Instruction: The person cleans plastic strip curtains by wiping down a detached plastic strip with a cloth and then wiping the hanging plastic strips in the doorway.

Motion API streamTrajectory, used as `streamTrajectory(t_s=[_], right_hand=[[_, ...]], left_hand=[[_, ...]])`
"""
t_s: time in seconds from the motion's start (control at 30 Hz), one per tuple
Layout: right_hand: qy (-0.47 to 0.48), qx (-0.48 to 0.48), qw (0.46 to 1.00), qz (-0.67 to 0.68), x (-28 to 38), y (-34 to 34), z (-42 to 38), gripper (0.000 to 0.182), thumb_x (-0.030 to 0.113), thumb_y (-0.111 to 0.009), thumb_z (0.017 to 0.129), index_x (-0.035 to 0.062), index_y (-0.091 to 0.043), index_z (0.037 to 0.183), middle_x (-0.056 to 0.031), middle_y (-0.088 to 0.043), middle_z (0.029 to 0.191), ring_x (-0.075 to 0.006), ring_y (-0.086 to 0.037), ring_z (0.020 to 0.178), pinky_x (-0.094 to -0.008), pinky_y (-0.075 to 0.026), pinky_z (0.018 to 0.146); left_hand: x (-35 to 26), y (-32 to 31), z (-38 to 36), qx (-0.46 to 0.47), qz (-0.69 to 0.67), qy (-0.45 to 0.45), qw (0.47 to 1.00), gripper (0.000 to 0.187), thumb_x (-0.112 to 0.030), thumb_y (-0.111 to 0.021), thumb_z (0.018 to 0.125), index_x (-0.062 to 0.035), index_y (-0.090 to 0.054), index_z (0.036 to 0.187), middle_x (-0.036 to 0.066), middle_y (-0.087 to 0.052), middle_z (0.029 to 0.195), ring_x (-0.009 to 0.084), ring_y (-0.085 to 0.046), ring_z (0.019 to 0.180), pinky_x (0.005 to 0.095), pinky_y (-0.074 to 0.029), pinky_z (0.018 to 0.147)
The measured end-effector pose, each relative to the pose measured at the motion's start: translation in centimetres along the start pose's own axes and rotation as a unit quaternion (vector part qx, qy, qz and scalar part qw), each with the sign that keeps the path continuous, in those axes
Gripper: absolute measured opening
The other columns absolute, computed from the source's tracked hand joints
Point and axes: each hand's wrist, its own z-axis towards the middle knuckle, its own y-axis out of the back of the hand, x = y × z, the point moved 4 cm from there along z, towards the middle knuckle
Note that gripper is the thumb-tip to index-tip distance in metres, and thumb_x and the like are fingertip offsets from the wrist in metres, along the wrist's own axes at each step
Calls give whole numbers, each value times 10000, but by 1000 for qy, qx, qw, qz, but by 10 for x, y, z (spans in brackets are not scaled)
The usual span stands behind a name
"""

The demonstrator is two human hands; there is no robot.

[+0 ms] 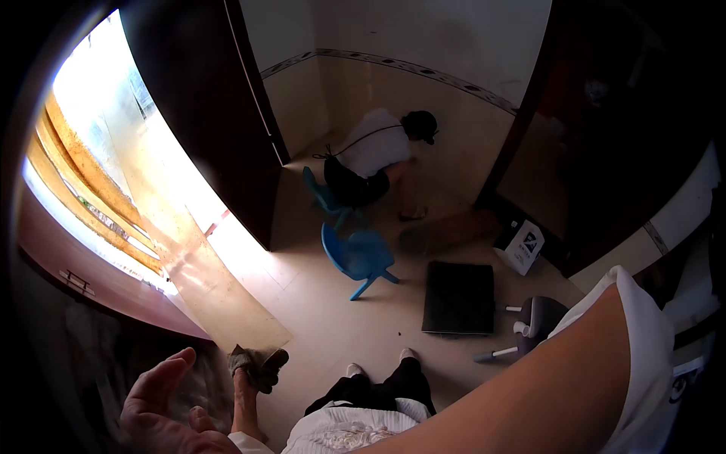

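Note:
Close to the camera at lower left, a large bare hand (162, 408) shows. It seems to be my right hand, since my bare right forearm (522, 371) crosses the bottom from a white sleeve; the wrist is out of frame. Its fingers are bent and apart, with nothing between them. Just beyond it is my left hand (259, 367), covered by a dark greyish glove or cloth. The single fingers there cannot be made out. It is near the lower end of a pale, long translucent panel or light strip (234, 310).
Two blue plastic chairs (359, 253) stand ahead; a person (374, 151) sits bent over on the farther one. To the right are a black square block (458, 297), a white printed box (520, 247) and a grey item with metal legs (538, 325). A bright window (113, 181) is left.

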Motion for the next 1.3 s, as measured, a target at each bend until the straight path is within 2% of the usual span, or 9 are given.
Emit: streamTrajectory(t_s=[0.17,0.53,0.77,0.9,0.93,1.03,1.17,1.23,1.3], right_hand=[[0,-26,1000,2,-25,6,-24,172,200,-620,786,62,-636,886,-66,-617,793,-230,-596,836,-488,-380,779],[2,-59,998,-5,-61,6,-61,194,215,-618,799,63,-640,917,-70,-621,867,-234,-578,920,-524,-320,878],[-24,-76,997,-9,-89,9,-87,209,225,-616,807,64,-642,936,-73,-623,913,-236,-567,974,-547,-281,941],[-37,-87,995,-11,-101,11,-99,217,231,-615,811,64,-644,948,-75,-624,940,-237,-560,1004,-560,-260,977],[-40,-89,995,-16,-104,12,-100,219,232,-615,812,64,-644,950,-75,-625,947,-237,-558,1012,-563,-254,986],[-57,-98,993,-28,-112,9,-105,225,236,-614,816,65,-645,959,-76,-626,967,-238,-553,1035,-573,-238,1013],[-121,-121,983,-61,-114,-20,-102,220,238,-609,817,69,-653,951,-81,-626,1007,-248,-510,1126,-598,-183,1046],[-112,21,993,-31,-105,-36,-99,196,221,-612,807,60,-654,912,-89,-632,993,-251,-524,1115,-610,-185,1039],[-92,22,996,-5,-93,-53,-95,131,156,-588,799,53,-670,805,-96,-640,836,-240,-609,903,-564,-237,1042]], left_hand=[[7,-14,15,30,14,35,999,355,-193,-600,794,-62,-516,1113,100,-576,1038,259,-572,885,387,-513,747],[225,-75,74,78,-15,263,962,363,-197,-599,801,-61,-514,1126,102,-576,1061,260,-573,904,388,-511,766],[249,-81,49,39,17,222,974,328,-226,-562,842,-29,-533,1103,97,-588,1069,234,-572,950,380,-490,834],[273,-7,85,205,-36,229,951,327,-216,-532,855,-27,-531,1122,92,-600,1040,216,-589,904,369,-498,819],[275,4,80,34,47,192,980,345,-235,-533,844,-30,-532,1122,104,-597,1056,235,-589,918,384,-501,822],[228,-100,35,100,21,224,969,441,-252,-538,825,-11,-481,1190,141,-556,1151,291,-560,1004,414,-489,857],[207,-135,38,143,-44,199,969,480,-270,-501,857,-6,-428,1251,156,-534,1185,279,-571,959,389,-516,777],[210,-130,46,167,-68,194,964,465,-286,-475,880,-10,-433,1252,148,-538,1181,262,-575,940,378,-521,733],[205,-127,49,124,-35,161,979,490,-325,-485,893,-32,-403,1277,148,-550,1156,266,-566,920,381,-513,673]])
